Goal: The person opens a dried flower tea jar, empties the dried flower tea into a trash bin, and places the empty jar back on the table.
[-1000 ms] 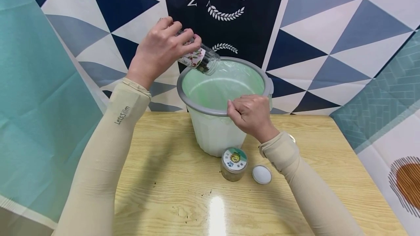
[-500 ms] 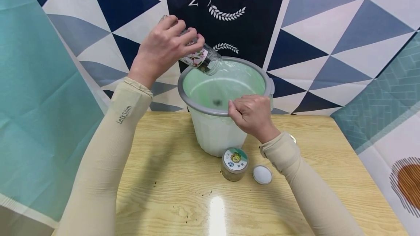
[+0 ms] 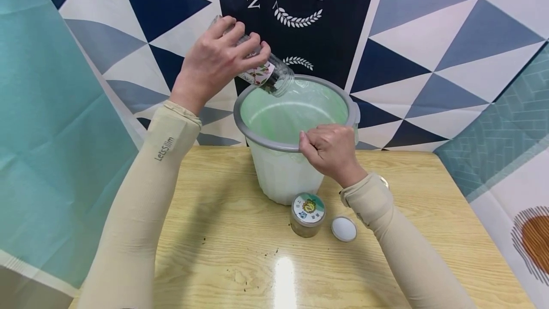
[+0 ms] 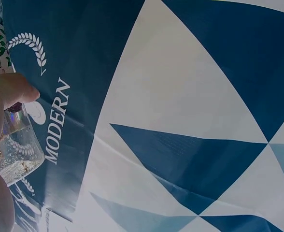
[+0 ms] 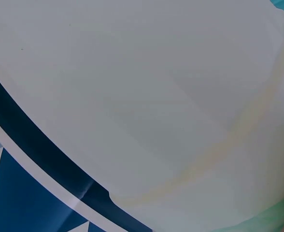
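Note:
My left hand [image 3: 216,58] grips a clear jar [image 3: 280,76] with a flowered paper label, fingers curled round its side. Held mouth-down at a slant, the jar overlaps the left back rim of a white bin [image 3: 279,170] with a grey rim and a pale green lining. Dark dried bits lie inside near its mouth. In the left wrist view, the jar's glass base [image 4: 23,154] shows beyond the thumb and a finger. My right hand [image 3: 328,149] grips the bin's front right rim with curled fingers. Mostly the bin's pale wall [image 5: 132,96] fills the right wrist view.
A small lidded jar [image 3: 308,215] with a flower picture on top stands in front of the bin. Beside it lies a white round lid [image 3: 344,229]. A shiny round edge [image 3: 383,182] shows behind my right wrist. Dark crumbs dot the wooden table [image 3: 214,261].
My left hand has shifted slightly right and up with the jar, which is a little steeper. A dark clump seen inside the bin half a second ago no longer shows. My right hand stays put.

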